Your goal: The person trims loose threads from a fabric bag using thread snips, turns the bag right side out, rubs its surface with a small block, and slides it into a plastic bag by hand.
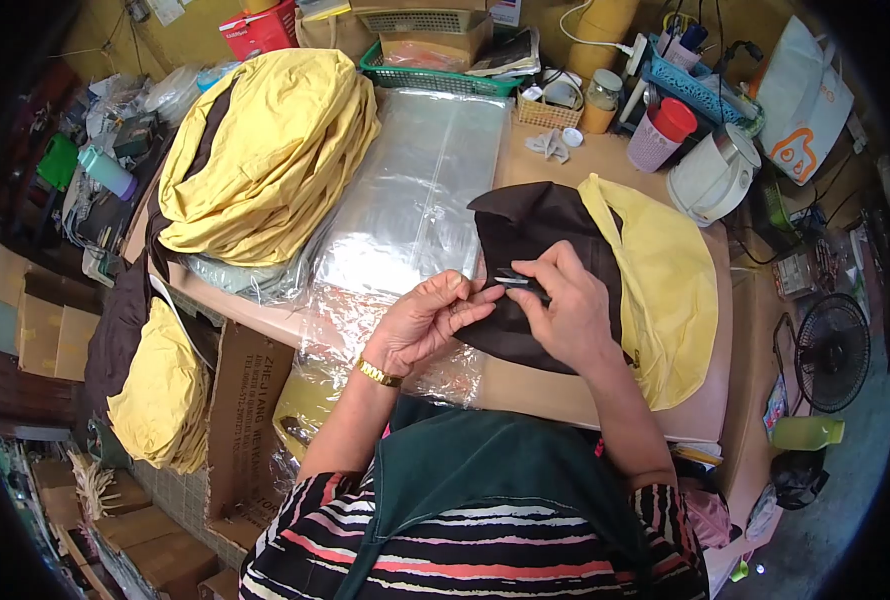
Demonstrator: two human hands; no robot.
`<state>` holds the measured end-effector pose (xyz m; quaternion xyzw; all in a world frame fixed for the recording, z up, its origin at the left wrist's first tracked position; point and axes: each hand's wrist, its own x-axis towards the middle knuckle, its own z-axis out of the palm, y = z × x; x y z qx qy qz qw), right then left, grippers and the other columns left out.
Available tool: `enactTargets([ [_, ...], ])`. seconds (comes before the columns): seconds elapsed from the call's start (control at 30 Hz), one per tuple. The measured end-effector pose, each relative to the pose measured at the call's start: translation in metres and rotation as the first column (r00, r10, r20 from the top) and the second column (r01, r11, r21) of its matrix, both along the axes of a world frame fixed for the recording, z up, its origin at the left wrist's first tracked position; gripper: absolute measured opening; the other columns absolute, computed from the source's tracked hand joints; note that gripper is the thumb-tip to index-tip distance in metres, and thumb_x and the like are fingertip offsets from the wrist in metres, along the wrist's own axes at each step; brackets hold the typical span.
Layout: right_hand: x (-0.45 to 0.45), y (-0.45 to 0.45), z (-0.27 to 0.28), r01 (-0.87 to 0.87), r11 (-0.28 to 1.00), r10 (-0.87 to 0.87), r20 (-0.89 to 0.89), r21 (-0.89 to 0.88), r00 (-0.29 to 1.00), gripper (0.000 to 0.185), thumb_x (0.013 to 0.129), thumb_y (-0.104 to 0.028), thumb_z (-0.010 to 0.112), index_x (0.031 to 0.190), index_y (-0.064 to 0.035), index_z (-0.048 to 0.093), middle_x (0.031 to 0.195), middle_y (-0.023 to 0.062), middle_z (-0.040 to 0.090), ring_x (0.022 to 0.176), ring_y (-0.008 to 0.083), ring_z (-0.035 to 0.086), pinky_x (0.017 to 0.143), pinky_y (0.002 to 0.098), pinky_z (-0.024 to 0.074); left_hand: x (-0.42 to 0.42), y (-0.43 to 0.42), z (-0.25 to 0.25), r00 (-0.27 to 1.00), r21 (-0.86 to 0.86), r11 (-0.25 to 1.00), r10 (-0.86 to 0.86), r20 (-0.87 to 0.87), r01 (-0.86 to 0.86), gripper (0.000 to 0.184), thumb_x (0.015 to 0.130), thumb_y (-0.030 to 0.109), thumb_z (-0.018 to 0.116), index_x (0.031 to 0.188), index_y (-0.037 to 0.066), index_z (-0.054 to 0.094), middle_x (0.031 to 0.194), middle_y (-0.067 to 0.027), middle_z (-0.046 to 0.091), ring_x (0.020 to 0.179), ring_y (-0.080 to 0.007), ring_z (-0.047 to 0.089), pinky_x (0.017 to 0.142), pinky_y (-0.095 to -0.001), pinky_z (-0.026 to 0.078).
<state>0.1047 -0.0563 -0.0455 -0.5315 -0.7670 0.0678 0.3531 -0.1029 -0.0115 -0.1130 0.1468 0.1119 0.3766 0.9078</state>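
My right hand (568,305) is closed around small dark thread snips (521,284), with a thin, shiny blade side showing toward my left hand. My left hand (426,318), with a gold watch (379,373) on the wrist, has its thumb and index finger pinched together. Whatever may lie in that pinch is too small to make out. Both hands are over a black and yellow fabric piece (670,300), spread on the table with its black part (545,220) under the snips.
A tall pile of yellow fabric pieces (265,160) stands at the left. Clear plastic bags (410,180) lie beside it. Behind are a green basket (445,82), a jar (601,100), a red cup (673,120) and a white kettle (713,175). More yellow fabric (160,390) hangs at the left edge.
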Motion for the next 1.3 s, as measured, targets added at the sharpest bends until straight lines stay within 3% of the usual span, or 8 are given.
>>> enactTargets([
  [0.43,-0.017,-0.007,0.008,-0.003,0.992,-0.029,0.25,0.126,0.968,0.021,0.074,-0.005,0.069,0.084,-0.0075,0.051,0.082,0.0063,0.053,0.062,0.0251,0.058,0.057,0.0344,0.0429,0.004,-0.011,0.018,0.992,0.193,0.981,0.013,-0.122,0.011,0.014,0.092,0.013,0.062,0.094,-0.001,0.062,0.109,-0.0113,0.062,0.114,-0.0281,0.06,0.098,-0.0354,0.052],
  [0.57,-0.009,0.008,-0.014,0.143,0.99,-0.142,-0.086,0.002,0.986,0.032,0.075,-0.01,0.073,0.099,-0.0058,0.052,0.092,0.0095,0.055,0.077,0.0279,0.06,0.064,0.0367,0.0484,0.011,-0.005,0.001,0.956,0.085,0.993,0.1,-0.276,-0.08,0.009,0.093,0.009,0.061,0.094,0.001,0.062,0.099,-0.0086,0.064,0.102,-0.022,0.065,0.088,-0.0296,0.055],
  [0.67,0.021,0.03,-0.068,0.339,0.941,-0.338,-0.069,-0.002,0.939,0.048,0.077,-0.02,0.075,0.115,-0.0062,0.049,0.102,0.0132,0.054,0.088,0.0297,0.058,0.073,0.041,0.0494,0.011,0.006,-0.038,0.852,0.354,0.933,0.233,-0.468,-0.06,0.009,0.092,0.009,0.064,0.092,0.0,0.065,0.083,-0.0048,0.066,0.079,-0.0129,0.067,0.07,-0.0231,0.055],
  [0.77,0.064,0.036,-0.113,0.419,0.901,-0.422,-0.001,-0.116,0.907,0.044,0.08,-0.022,0.072,0.115,-0.0079,0.05,0.105,0.0153,0.058,0.089,0.0318,0.063,0.074,0.0439,0.0501,0.004,0.009,-0.016,0.255,0.485,0.775,0.413,-0.874,0.406,0.023,0.085,0.016,0.072,0.078,-0.006,0.069,0.062,-0.0075,0.065,0.052,-0.0099,0.06,0.051,-0.0251,0.049],
  [0.97,0.073,0.039,-0.121,0.422,0.894,-0.426,0.004,-0.152,0.905,0.031,0.085,-0.022,0.067,0.109,-0.0082,0.053,0.092,0.0139,0.066,0.08,0.0331,0.065,0.073,0.0427,0.0505,-0.012,0.014,-0.023,0.171,0.572,0.679,0.565,-0.807,0.459,0.023,0.091,0.019,0.066,0.082,-0.002,0.07,0.064,-0.001,0.064,0.057,-0.0086,0.059,0.054,-0.025,0.046],
  [1.13,0.059,0.035,-0.103,0.408,0.893,-0.415,0.003,-0.192,0.91,0.03,0.085,-0.023,0.067,0.109,-0.0087,0.054,0.101,0.0121,0.062,0.085,0.0315,0.064,0.075,0.0423,0.0499,-0.017,0.014,-0.034,0.469,0.573,0.806,0.453,-0.758,0.147,0.016,0.094,0.015,0.061,0.09,0.0,0.066,0.074,0.0,0.065,0.055,-0.0082,0.055,0.05,-0.0218,0.043],
  [1.2,0.051,0.032,-0.092,0.339,0.921,-0.353,-0.047,-0.19,0.934,0.029,0.085,-0.021,0.067,0.109,-0.0092,0.056,0.102,0.0108,0.059,0.084,0.0317,0.064,0.075,0.0418,0.0499,-0.011,0.009,-0.027,0.899,0.064,0.997,0.06,-0.433,-0.036,0.013,0.094,0.009,0.059,0.092,-0.003,0.064,0.079,-0.0049,0.066,0.059,-0.0126,0.061,0.052,-0.0181,0.048],
  [1.3,0.024,0.012,-0.041,0.221,0.962,-0.233,-0.06,-0.162,0.971,0.026,0.081,-0.014,0.07,0.105,-0.0098,0.06,0.099,0.0082,0.052,0.078,0.0297,0.062,0.07,0.0394,0.0504,-0.005,0.002,-0.011,0.99,-0.012,1.0,0.006,-0.14,-0.008,0.013,0.095,0.006,0.057,0.093,-0.006,0.061,0.087,-0.0106,0.066,0.091,-0.0227,0.068,0.073,-0.0235,0.06],
])
